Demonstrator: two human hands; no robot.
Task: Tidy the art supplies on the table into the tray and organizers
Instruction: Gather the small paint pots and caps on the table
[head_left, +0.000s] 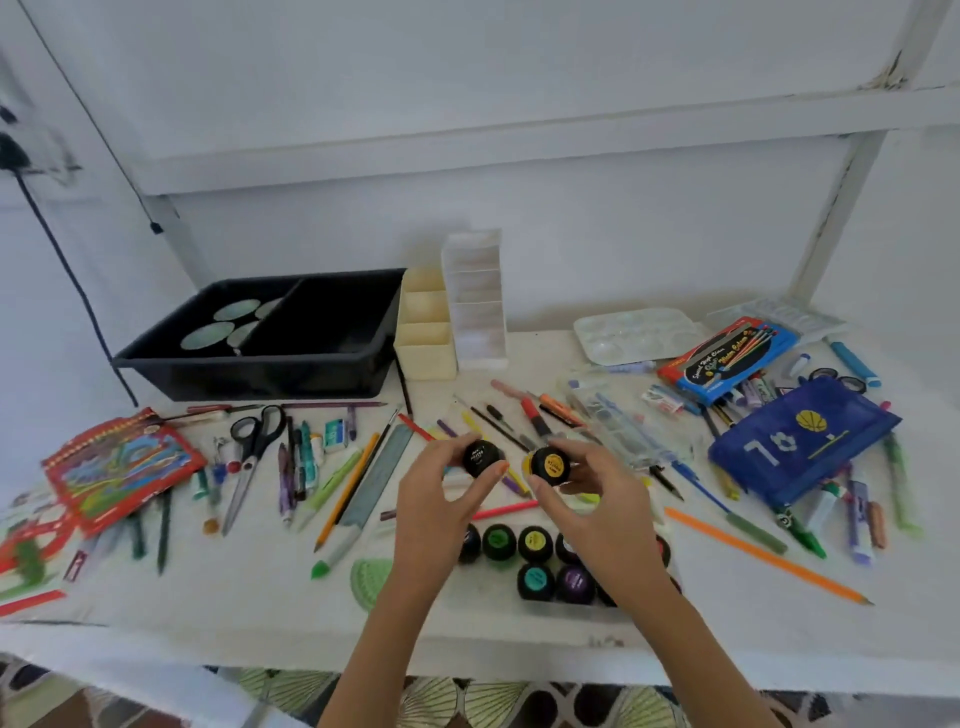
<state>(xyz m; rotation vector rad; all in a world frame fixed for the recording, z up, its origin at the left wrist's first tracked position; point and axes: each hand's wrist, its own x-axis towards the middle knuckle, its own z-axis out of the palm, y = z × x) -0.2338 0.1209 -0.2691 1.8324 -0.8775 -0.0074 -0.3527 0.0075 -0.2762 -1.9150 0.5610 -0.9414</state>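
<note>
We hold one small paint pot in each hand, both out in front of the black tray (249, 364) and a little to its right. Our left hand (436, 504) pinches a black-lidded pot (480, 457) between thumb and curled fingers. Our right hand (602, 499) pinches a yellow-lidded pot (550, 466) the same way, and the two pots sit just beside each other without touching. Farther from the tray than our hands, more paint pots (535, 561) stand clustered on the tabletop (260, 597), with green, yellow, teal and purple lids showing. Between our hands and the tray lie loose pencils, pens and a grey ruler (374, 478), and scissors (254, 441) lie straight in front of the tray. A cream organizer (426, 332) touches the tray's right end, with a clear white organizer (475, 301) beside it. Well to the tray's right are a white palette (634, 332) and a blue zip pouch (800, 436). Inside the tray's left compartment lie round pale discs (208, 335).
</note>
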